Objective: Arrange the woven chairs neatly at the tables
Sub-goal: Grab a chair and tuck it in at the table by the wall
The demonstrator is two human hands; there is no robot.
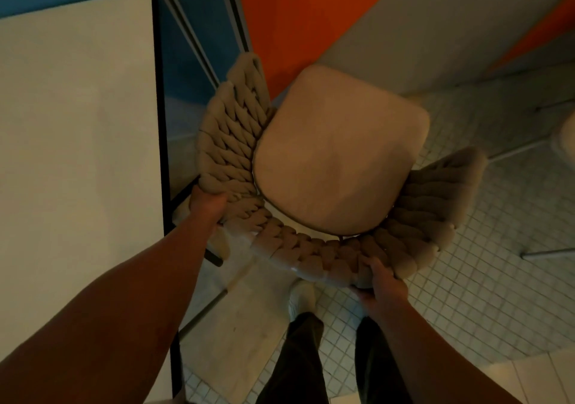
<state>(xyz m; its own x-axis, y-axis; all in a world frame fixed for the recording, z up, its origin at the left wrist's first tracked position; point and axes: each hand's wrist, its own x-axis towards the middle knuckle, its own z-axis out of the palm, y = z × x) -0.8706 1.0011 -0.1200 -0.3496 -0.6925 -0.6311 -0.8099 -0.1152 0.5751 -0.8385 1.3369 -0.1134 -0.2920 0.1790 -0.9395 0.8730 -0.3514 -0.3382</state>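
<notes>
A beige woven chair [339, 157] with a smooth tan seat cushion and a thick braided, curved backrest stands directly below me, seen from above. My left hand [207, 206] grips the left end of the braided backrest. On the backrest's lower right part my right hand [382, 282] is closed around the braid. A white table [77, 142] with a dark edge lies to the chair's left, its side close to the left armrest.
A wall in blue, orange and grey panels [311, 14] rises just beyond the chair. Small white floor tiles [485, 279] spread to the right, where metal legs [547, 252] and part of another pale object [564, 142] show. My legs and one shoe [300, 301] stand behind the chair.
</notes>
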